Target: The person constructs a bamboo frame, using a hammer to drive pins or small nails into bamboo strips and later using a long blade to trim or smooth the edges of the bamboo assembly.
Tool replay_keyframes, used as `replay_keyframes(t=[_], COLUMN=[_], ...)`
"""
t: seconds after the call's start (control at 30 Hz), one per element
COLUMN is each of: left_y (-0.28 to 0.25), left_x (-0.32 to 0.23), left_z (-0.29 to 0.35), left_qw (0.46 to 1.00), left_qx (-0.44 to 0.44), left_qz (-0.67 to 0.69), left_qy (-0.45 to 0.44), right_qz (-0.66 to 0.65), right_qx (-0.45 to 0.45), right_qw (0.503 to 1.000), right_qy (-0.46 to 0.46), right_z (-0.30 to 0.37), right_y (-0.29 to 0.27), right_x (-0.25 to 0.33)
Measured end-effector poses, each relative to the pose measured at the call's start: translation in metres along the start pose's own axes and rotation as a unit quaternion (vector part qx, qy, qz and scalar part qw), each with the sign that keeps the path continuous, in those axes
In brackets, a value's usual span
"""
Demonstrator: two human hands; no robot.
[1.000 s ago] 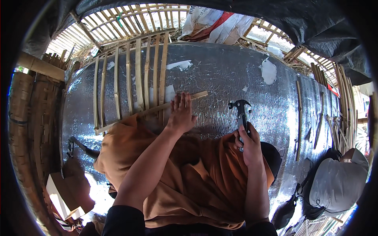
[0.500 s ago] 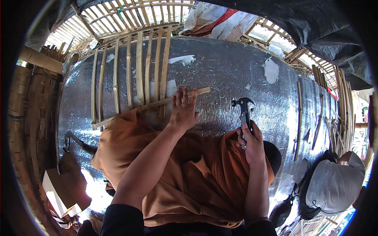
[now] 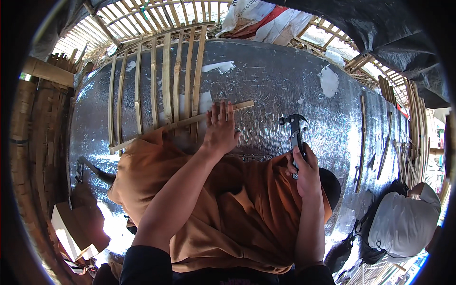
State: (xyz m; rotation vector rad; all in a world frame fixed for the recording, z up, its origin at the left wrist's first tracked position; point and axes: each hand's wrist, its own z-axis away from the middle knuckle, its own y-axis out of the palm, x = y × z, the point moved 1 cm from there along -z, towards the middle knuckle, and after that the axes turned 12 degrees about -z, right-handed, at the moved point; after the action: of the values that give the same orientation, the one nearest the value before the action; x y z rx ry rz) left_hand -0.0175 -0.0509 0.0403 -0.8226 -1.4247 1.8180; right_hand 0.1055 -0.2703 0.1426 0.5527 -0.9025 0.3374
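Observation:
My left hand (image 3: 220, 130) lies open over a bamboo crosspiece (image 3: 183, 123), its fingers stretched forward across the strip. That crosspiece runs at a slant over the near ends of several upright bamboo slats (image 3: 167, 78), which lie side by side. In my right hand (image 3: 304, 168) is a small black claw hammer (image 3: 295, 135), gripped by its handle with the head pointing away from me. The hammer is held above my lap, apart from the bamboo. Part of the crosspiece is hidden beneath my left fingers.
A shiny silver foil mat (image 3: 266, 85) spreads beneath the work. Another hammer-like tool (image 3: 90, 170) lies at the left, near an open cardboard box (image 3: 71, 232). At the right are a grey and black bag (image 3: 403, 223) and loose bamboo strips (image 3: 363, 142). Bamboo fencing (image 3: 40, 142) stands along the left.
Both hands keep nearly the same pose, the left on the crosspiece and the right around the hammer. The view has shifted slightly.

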Motion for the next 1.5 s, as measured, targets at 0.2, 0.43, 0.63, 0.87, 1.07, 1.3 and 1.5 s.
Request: replay_keyframes(t=[0.2,0.43,0.63,0.87,1.07,1.3,1.5], left_y=[0.001,-0.007,0.004,0.006,-0.002,-0.001,-0.001], left_x=[-0.002,-0.009,-0.006,-0.007,-0.01,-0.01,-0.009], left_z=[0.001,0.005,0.003,0.004,0.001,0.003,0.005], left_qw=[1.0,0.997,0.998,0.998,0.996,0.997,0.998], left_qx=[-0.002,-0.046,-0.048,-0.024,0.017,0.001,0.0], left_qz=[-0.013,-0.052,-0.025,-0.049,-0.086,-0.063,-0.043], left_qy=[-0.004,-0.03,-0.04,-0.025,-0.03,-0.039,-0.036], right_qz=[0.055,0.137,0.214,0.551,0.639,0.631,0.631], right_qx=[-0.009,0.058,0.136,0.079,0.077,0.076,0.069], right_qw=[0.998,0.989,0.966,0.78,0.699,0.7,0.711], right_qy=[-0.042,-0.003,-0.058,-0.287,-0.311,-0.326,-0.303], right_z=[-0.001,0.016,-0.003,-0.056,-0.078,-0.084,-0.086], right_y=[0.002,0.029,0.069,0.087,0.074,0.078,0.08], right_x=[-0.009,0.025,0.05,0.001,-0.035,-0.045,-0.046])
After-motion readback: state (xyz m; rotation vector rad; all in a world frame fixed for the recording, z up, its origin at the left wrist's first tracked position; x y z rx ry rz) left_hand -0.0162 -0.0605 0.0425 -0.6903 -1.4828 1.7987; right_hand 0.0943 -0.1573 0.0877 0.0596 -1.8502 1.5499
